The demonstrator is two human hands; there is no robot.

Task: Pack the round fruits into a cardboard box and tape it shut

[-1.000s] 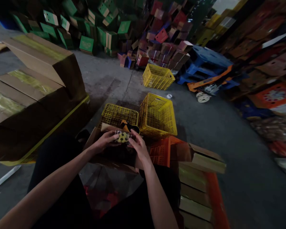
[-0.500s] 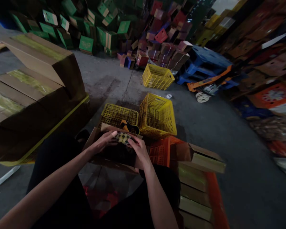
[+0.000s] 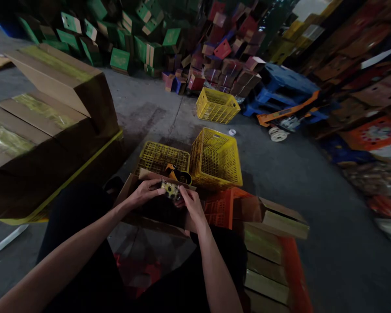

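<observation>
Between my hands is a small shiny packet [image 3: 171,190], yellow with dark round spots; I cannot make out its contents. My left hand [image 3: 147,191] grips its left end with the thumb along the near side. Closed on its right end, my right hand [image 3: 191,201] has its fingertips at the upper edge. Both hands are over an open cardboard box [image 3: 126,190] between my knees, whose dark inside hides what it holds. Just beyond the box, an orange and black tape dispenser [image 3: 173,171] lies on an upturned yellow crate [image 3: 154,153].
An open yellow crate [image 3: 230,163] stands right of the upturned one, another yellow crate [image 3: 217,106] farther off. Taped cartons [image 3: 45,111] are stacked at left. An orange crate [image 3: 298,269] with boxes is at right. A pallet jack [image 3: 288,113] stands by blue pallets [image 3: 280,80].
The packet has moved slightly right and turned, its yellow face now showing more brightly. My fingers have shifted along its ends. The surroundings stay the same.
</observation>
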